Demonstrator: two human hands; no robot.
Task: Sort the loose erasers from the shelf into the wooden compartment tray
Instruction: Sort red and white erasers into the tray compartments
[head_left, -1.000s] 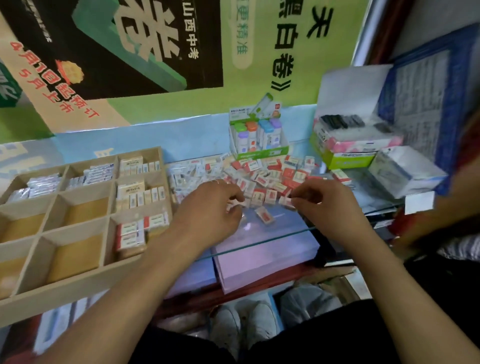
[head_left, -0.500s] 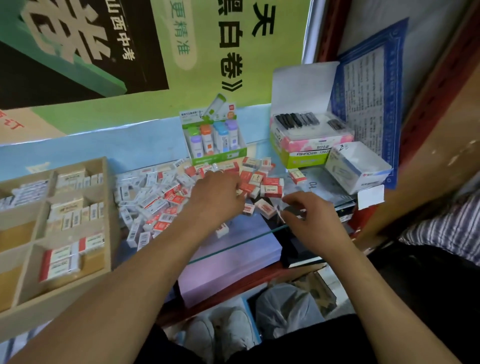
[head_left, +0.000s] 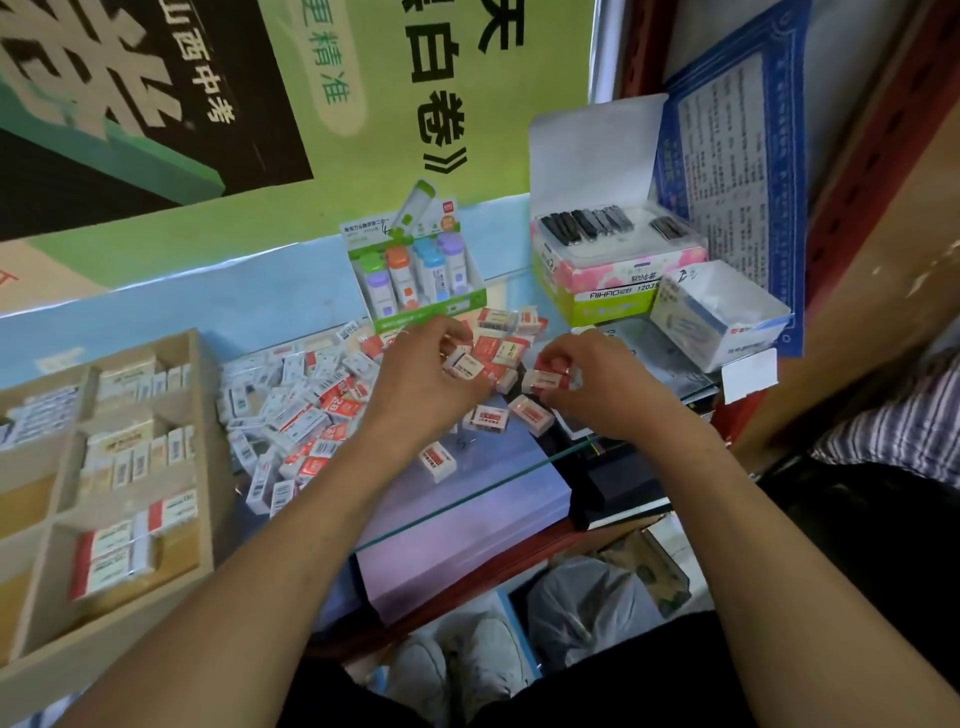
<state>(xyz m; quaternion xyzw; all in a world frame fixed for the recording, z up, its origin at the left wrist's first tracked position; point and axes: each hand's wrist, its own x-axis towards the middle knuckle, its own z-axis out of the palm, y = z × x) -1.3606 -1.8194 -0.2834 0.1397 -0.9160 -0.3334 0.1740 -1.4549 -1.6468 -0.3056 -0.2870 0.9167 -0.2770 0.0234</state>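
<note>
Small red-and-white wrapped erasers (head_left: 332, 410) are piled right of the partitioned wooden tray (head_left: 202, 415); one is pinched by each curled hand: left (head_left: 431, 379), right (head_left: 597, 384).

Soft even indoor light, faint shadows, wide-angle bending at edges, slight motion blur, small print unreadable

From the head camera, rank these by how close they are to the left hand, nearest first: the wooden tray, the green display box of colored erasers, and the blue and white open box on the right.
From the left hand:
1. Green display box, just behind the hand.
2. Wooden tray, off to the left.
3. Blue and white open box, far right, beyond the right hand.
</note>
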